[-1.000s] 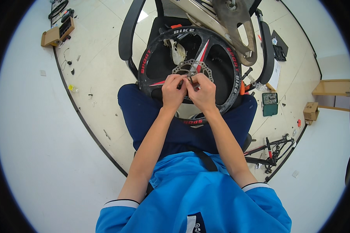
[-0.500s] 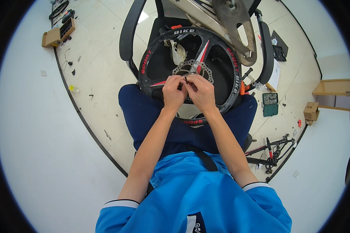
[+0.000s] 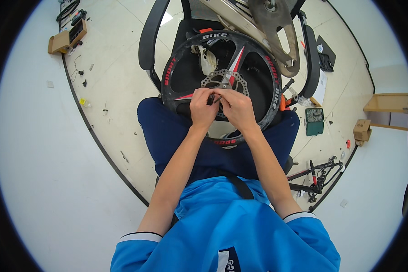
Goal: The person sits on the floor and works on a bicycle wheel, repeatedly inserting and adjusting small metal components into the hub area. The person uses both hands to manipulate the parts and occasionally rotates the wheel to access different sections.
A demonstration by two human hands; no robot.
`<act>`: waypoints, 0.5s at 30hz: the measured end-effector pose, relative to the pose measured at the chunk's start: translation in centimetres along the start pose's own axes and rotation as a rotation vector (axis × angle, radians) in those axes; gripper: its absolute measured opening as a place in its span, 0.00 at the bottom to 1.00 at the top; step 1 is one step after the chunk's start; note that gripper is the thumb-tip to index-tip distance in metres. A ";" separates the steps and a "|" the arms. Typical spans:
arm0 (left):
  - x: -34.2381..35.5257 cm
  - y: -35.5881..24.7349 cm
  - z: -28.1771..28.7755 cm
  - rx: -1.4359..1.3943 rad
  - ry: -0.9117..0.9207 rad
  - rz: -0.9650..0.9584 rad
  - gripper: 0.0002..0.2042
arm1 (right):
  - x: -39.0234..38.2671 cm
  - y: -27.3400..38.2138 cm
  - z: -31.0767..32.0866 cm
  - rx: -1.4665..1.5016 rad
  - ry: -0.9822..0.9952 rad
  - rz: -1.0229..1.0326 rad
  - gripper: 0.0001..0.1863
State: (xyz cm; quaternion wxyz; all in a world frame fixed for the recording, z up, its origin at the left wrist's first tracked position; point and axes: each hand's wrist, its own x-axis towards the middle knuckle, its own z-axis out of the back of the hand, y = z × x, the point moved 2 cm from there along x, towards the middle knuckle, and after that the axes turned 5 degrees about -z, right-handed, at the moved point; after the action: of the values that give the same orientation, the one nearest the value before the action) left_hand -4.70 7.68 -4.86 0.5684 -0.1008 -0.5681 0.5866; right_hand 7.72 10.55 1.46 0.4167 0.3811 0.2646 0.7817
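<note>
A black spoked wheel (image 3: pixel 271 104) with red-and-white accents lies on my lap and a black office chair (image 3: pixel 147 45). At its hub sits a perforated silver brake disc (image 3: pixel 241 86). My left hand (image 3: pixel 202 109) and my right hand (image 3: pixel 238 109) meet over the disc's lower part, fingers closed around a small dark piece (image 3: pixel 210 99), too small to name and partly hidden by my fingers. A crumpled pale item (image 3: pixel 208 61) shows in the wheel's upper opening.
A large metal bike frame part (image 3: pixel 285 59) rests on the chair above the wheel. At right are orange-handled tools (image 3: pixel 283 103), a green case (image 3: pixel 314 121), a cardboard box (image 3: pixel 362 130) and a black bike frame (image 3: pixel 315 179). An open box (image 3: pixel 59 43) lies upper left, near walls.
My fingers have shifted slightly over the small dark piece. My right hand has turned a little, its fingertips now further left, over my left fingers. The wheel stays in place.
</note>
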 end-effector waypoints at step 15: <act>0.3 -0.2 0.2 0.016 0.021 -0.107 0.11 | 0.2 0.8 0.9 -0.079 0.121 0.047 0.15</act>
State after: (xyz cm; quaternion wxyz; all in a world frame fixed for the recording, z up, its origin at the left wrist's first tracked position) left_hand -4.85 7.74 -4.44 0.6057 -0.0722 -0.5619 0.5588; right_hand 8.08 10.36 2.65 0.3963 0.3225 0.2492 0.8227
